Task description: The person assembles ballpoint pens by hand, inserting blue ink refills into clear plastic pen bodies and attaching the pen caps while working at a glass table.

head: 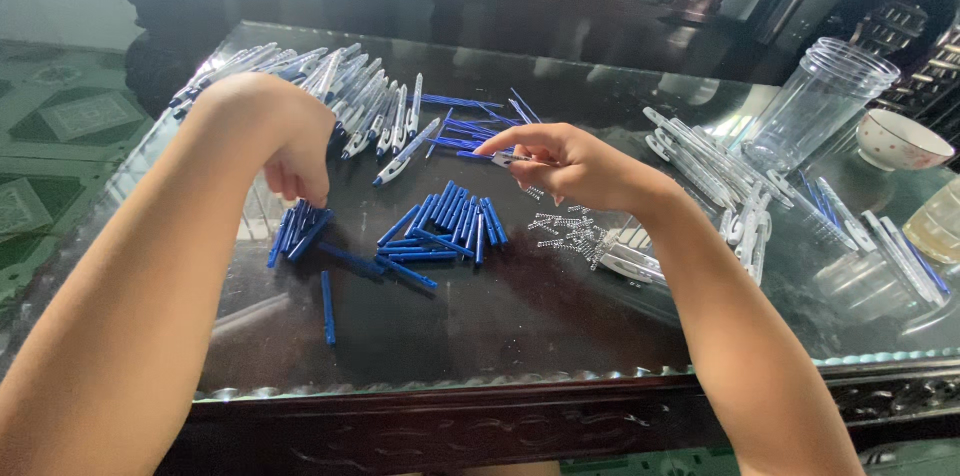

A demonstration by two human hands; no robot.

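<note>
My left hand (283,141) hangs fingers-down over a small pile of blue pen barrels (298,229), its fingertips curled close to them; whether it grips one is hidden. My right hand (572,164) pinches a thin blue refill with a small metal spring (512,160) between thumb and fingers, above the table's middle. A second heap of blue pen parts (448,226) lies between the hands. Tiny metal springs (565,227) are scattered just under my right wrist.
White and clear pen bodies (340,96) are piled at the back left, loose blue refills (468,126) behind the hands, more clear pen parts (730,181) at right. A clear plastic jar (815,101), a spotted bowl (902,140) and carved chairs stand beyond. The glass tabletop edge (520,376) runs near me.
</note>
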